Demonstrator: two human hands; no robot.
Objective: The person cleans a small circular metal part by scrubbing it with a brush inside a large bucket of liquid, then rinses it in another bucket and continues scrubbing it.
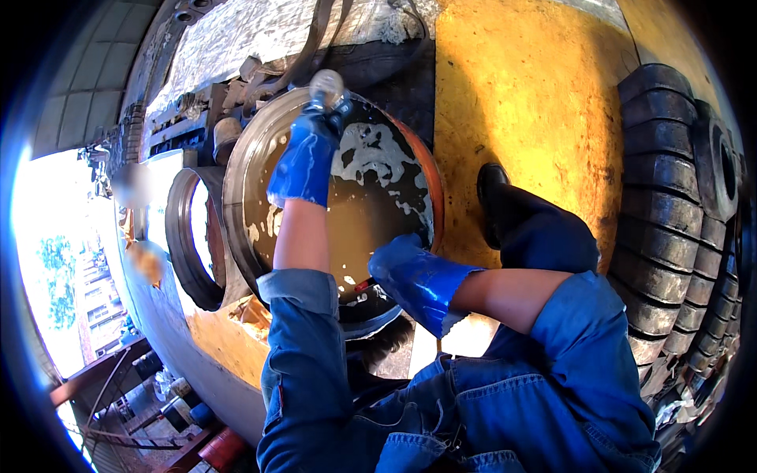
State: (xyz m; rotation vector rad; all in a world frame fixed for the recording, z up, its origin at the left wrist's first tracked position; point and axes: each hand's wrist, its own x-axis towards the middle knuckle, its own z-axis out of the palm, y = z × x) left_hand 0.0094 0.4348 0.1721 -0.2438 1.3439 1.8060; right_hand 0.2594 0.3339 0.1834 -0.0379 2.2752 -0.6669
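1. Right hand (400, 270), yours, blue-gloved: at the tub's 4 o'clock, beside the near rim. Grip: fingers bunched together; how far they close, and on what, you cannot tell from here.
2. Red-and-dark item (362, 285), slim: at 5 o'clock, just beside your right fingertips; held or loose, unclear. Hazard: if loose, a nudge could send it under the murk.
3. Round tub (236, 206), wide: directly ahead of you, with cloudy brown liquid (359, 217) and patches of pale foam (377, 154). Hazard: a hard push on the rim could slop liquid onto the yellow floor (536, 110) and make your footing slick.
4. Left hand (318, 130), yours, blue-gloved: at 12 o'clock, by the far rim. Grip: blurred; its opening cannot be told.
5. Pale rounded item (326, 82): at 12 o'clock, against your left fingers; held or merely touched, unclear. Hazard: wet gloves could let it slip.
6. Dark ring (180, 229): upright-looking, 9 o'clock, beside the tub.
7. Tyres (658, 181): lined up at 3 o'clock, well apart from the tub.
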